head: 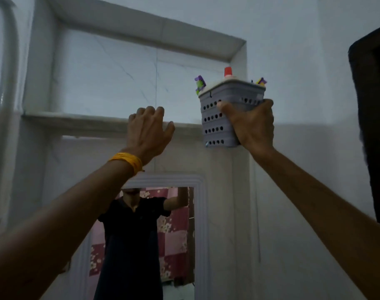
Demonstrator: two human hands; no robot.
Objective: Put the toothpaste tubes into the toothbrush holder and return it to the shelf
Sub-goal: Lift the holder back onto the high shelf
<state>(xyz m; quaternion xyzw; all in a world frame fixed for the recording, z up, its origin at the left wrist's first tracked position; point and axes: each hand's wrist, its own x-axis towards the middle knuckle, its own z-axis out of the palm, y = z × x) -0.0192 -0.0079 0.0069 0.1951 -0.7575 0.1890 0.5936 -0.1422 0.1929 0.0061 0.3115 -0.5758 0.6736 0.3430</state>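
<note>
My right hand (pixel 252 124) grips a grey perforated toothbrush holder (pixel 215 118), raised in front of the right end of a recessed marble wall shelf (pixel 76 120). A tube with a red cap (pixel 228 72) pokes out of the holder's top middle. Purple and green tube ends (pixel 199 84) stick up at its left corner and another colourful end (pixel 261 81) shows at its right corner. My left hand (pixel 149 131), with a yellow band at the wrist, is raised at the shelf's ledge with fingers curled and holds nothing.
A white-framed mirror (pixel 197 224) hangs on the wall below the shelf and reflects a person in a dark shirt. A dark object (pixel 373 126) fills the right edge. A white pipe (pixel 9 61) runs up the left wall.
</note>
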